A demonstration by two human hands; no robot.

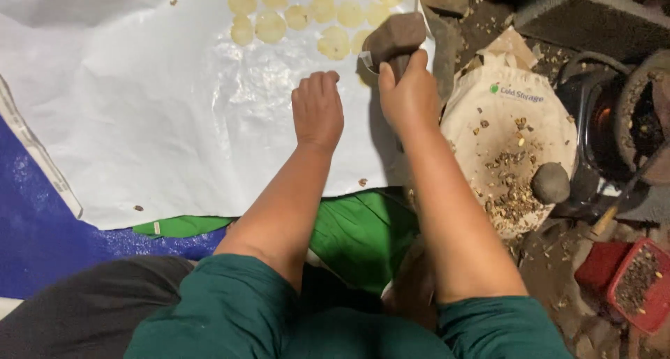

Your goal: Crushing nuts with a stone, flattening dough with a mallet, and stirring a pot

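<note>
Nearest the camera, two bare forearms in green sleeves reach forward over a green cloth [363, 233] and a blue sheet [42, 233]. Beyond these lies a white plastic sheet [139, 108]. The left hand [317, 111] rests knuckles-up on it, fingers curled under; whether it holds anything cannot be told. The right hand [410, 94] is closed around the handle of a brown mallet [394, 39], thumb along the shaft, wrist straight, the head raised at the sheet's right edge. Just beyond the mallet, pale yellow discs [314, 13] lie in rows, some touching. To the right, on the dirt, a cloth bag [506, 132] carries husk scraps and a round stone [551, 182]; a dark pot [604, 129] and a red tray [638, 282] stand farther right. Risk, as judged: the left hand lies near the mallet's path, so a stray blow could catch the fingers; a strike at the sheet's edge could tear the plastic or scatter grit onto the discs.
</note>
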